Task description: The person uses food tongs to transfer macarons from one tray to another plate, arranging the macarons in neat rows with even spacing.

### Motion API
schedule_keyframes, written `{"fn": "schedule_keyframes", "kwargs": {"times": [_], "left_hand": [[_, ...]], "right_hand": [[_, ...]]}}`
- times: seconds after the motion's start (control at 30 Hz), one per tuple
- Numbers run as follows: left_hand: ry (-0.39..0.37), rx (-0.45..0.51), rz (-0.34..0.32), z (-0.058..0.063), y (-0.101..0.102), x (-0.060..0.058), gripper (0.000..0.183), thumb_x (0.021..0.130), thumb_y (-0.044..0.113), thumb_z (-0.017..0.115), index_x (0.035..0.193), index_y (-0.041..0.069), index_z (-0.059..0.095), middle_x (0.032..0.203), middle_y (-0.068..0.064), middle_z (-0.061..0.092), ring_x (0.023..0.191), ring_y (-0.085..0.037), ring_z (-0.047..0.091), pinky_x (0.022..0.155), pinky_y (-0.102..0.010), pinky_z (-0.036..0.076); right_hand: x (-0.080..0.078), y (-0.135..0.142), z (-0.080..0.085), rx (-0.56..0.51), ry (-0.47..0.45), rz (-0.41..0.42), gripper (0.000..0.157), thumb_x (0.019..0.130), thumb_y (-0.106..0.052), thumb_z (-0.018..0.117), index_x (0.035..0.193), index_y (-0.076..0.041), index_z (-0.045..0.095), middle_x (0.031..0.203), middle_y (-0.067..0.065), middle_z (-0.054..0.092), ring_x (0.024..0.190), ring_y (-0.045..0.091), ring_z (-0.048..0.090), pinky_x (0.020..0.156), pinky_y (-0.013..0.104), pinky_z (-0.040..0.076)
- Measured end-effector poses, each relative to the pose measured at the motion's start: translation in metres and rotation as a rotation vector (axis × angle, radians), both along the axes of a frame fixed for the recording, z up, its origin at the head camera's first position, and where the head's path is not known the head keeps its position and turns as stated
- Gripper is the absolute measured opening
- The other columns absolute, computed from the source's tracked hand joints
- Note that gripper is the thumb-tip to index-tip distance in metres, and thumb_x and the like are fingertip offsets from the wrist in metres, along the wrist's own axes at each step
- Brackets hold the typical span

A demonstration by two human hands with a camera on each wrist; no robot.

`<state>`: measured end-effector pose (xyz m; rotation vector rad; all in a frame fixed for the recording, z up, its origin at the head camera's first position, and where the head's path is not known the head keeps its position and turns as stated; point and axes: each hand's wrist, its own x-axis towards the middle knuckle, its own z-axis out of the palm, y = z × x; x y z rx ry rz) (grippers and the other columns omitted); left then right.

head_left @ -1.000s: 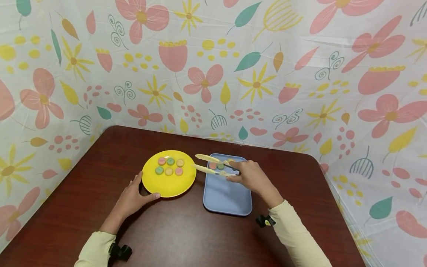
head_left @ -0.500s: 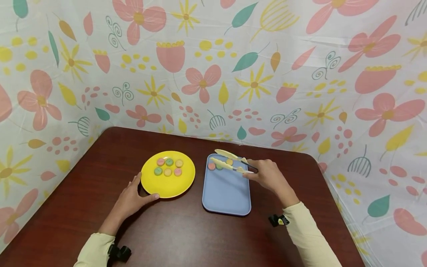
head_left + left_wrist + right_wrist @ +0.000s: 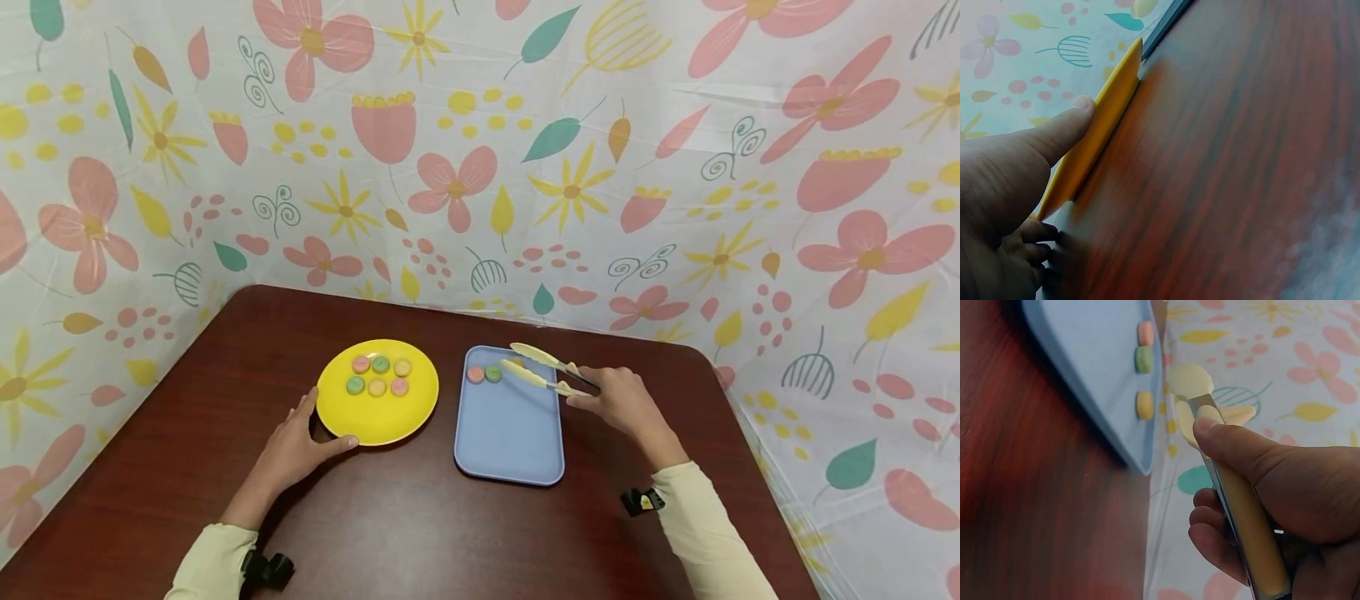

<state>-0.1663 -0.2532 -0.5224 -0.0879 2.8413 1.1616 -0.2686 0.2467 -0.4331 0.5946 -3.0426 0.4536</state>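
Note:
My left hand (image 3: pixel 296 437) rests at the near left edge of a round yellow plate (image 3: pixel 382 421), thumb on its rim and fingers spread along its side. Several small pink, green and pale yellow macaron-like discs lie in two rows on the plate. My right hand (image 3: pixel 618 404) holds a pair of tongs (image 3: pixel 1244 531) with cream tips and metal arms. The tips stand apart, with nothing between them in the right wrist view. Below them is a blue tray (image 3: pixel 510 433) bearing a pink disc (image 3: pixel 476 375), a green disc (image 3: pixel 492 373) and a yellow disc (image 3: pixel 1144 405).
Plate and tray stand side by side on a dark wooden table (image 3: pixel 390 525), a narrow gap between them. A floral-patterned sheet (image 3: pixel 465 167) hangs behind the table and along its sides. Black camera mounts sit on both wrists.
My right hand has drawn the tongs rightward, from beside the plate's right edge to over the tray's far right side. My left hand keeps its place at the plate.

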Motion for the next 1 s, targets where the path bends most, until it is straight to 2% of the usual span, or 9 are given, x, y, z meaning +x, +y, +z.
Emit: {"fn": "schedule_keyframes", "kwargs": {"times": [0.2, 0.47, 0.77, 1.0], "left_hand": [[0.006, 0.001, 0.001, 0.000, 0.000, 0.000, 0.132, 0.078, 0.068, 0.078, 0.163, 0.000, 0.005, 0.165, -0.033, 0.013, 0.148, -0.060, 0.012, 0.114, -0.074, 0.020], [0.012, 0.000, 0.000, 0.000, 0.000, 0.000, 0.132, 0.078, 0.068, 0.078, 0.163, 0.000, 0.005, 0.165, -0.035, 0.013, 0.148, -0.060, 0.012, 0.114, -0.075, 0.020], [0.011, 0.004, 0.000, 0.001, 0.001, 0.001, 0.131, 0.078, 0.066, 0.079, 0.163, -0.001, 0.005, 0.165, -0.033, 0.014, 0.148, -0.061, 0.012, 0.114, -0.074, 0.019], [0.009, 0.004, 0.000, 0.001, 0.001, 0.001, 0.131, 0.079, 0.066, 0.079, 0.163, -0.002, 0.005, 0.165, -0.033, 0.014, 0.148, -0.061, 0.012, 0.114, -0.074, 0.019]], "right_hand": [[-0.002, 0.007, -0.009, 0.016, -0.026, -0.023, 0.063, 0.088, -0.034, 0.082, 0.135, 0.003, 0.064, 0.123, 0.028, 0.069, 0.092, 0.031, 0.069, 0.081, 0.054, 0.058], [-0.006, 0.012, -0.023, 0.020, -0.036, -0.040, 0.064, 0.088, -0.036, 0.082, 0.135, 0.003, 0.064, 0.119, 0.027, 0.070, 0.084, 0.026, 0.064, 0.074, 0.049, 0.057], [-0.008, 0.012, -0.028, 0.012, -0.065, -0.037, 0.062, 0.089, -0.036, 0.080, 0.135, 0.003, 0.064, 0.116, 0.025, 0.071, 0.080, 0.024, 0.058, 0.068, 0.041, 0.051], [-0.006, 0.011, -0.029, 0.008, -0.070, -0.040, 0.062, 0.090, -0.037, 0.079, 0.135, 0.003, 0.065, 0.120, 0.026, 0.069, 0.088, 0.028, 0.063, 0.076, 0.048, 0.054]]}}
